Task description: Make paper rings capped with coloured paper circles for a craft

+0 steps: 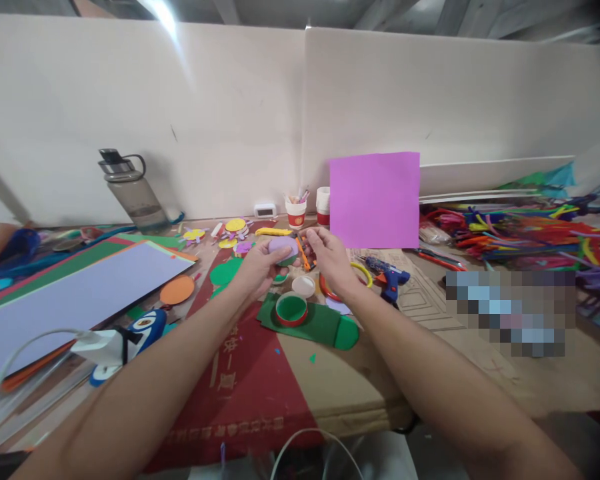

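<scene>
My left hand (pixel 261 268) is closed on a small round lavender piece (pixel 283 251), which has green along its lower edge. Close to its right, the fingers of my right hand (pixel 327 253) are bent together; what they pinch, if anything, is too small to tell. An orange-and-black tool (pixel 306 253) lies between the hands, beside the right fingertips. Behind them is a yellow-handled tool (pixel 274 232). Below the hands, a roll of green tape (pixel 291 309) sits on a dark green sheet (pixel 323 327). A white lid-like disc (pixel 303 287) lies just above the roll.
A blue glue gun (pixel 391 280) lies to the right, near a yellow ring (pixel 363 275). Coloured sheets (pixel 95 287) and a water bottle (pixel 134 193) are at left. A purple sheet (pixel 375 200) stands behind, beside paper cups (pixel 296 217). Pipe cleaners (pixel 520 230) pile up at right.
</scene>
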Available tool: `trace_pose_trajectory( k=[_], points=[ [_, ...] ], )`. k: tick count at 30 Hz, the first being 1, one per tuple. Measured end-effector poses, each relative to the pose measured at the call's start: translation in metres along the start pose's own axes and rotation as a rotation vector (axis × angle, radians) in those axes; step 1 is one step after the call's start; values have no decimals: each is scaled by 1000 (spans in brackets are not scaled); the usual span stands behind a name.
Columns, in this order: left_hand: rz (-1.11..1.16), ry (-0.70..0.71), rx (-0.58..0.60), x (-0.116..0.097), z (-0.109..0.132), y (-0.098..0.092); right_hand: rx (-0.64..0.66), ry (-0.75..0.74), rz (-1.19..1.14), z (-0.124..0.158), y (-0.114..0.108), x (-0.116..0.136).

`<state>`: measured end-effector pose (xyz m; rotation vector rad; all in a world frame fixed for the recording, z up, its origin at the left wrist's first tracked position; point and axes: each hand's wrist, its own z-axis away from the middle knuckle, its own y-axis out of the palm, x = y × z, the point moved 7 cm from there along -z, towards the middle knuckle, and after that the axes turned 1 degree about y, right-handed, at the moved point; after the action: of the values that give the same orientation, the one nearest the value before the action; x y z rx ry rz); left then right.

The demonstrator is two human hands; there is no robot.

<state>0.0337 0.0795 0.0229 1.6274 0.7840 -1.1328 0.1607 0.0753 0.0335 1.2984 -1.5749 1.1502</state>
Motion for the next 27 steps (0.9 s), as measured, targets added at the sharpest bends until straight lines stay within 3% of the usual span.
trace_pose_trajectory(
  k=[3, 7, 11, 15, 22, 27],
  points=[
    [-12, -23, -33, 2, 1, -1, 4, -88, 73, -2, -7, 9],
    [-44, -22, -147, 3, 2, -9, -83, -123, 526, -3, -40, 23],
    [-57, -35, -204, 5, 1, -16, 151, 142, 1087, 4, -49, -1],
    [-45, -27, -221, 5, 0, -20, 326, 158, 1412, 16, -30, -17],
    [-44, -18, -193, 6, -2, -20, 337, 221, 1472, 19, -25, -32],
    [-6, -59, -192, 7, -2, -19, 270, 248, 1403, 18, -37, -20]
  ],
)
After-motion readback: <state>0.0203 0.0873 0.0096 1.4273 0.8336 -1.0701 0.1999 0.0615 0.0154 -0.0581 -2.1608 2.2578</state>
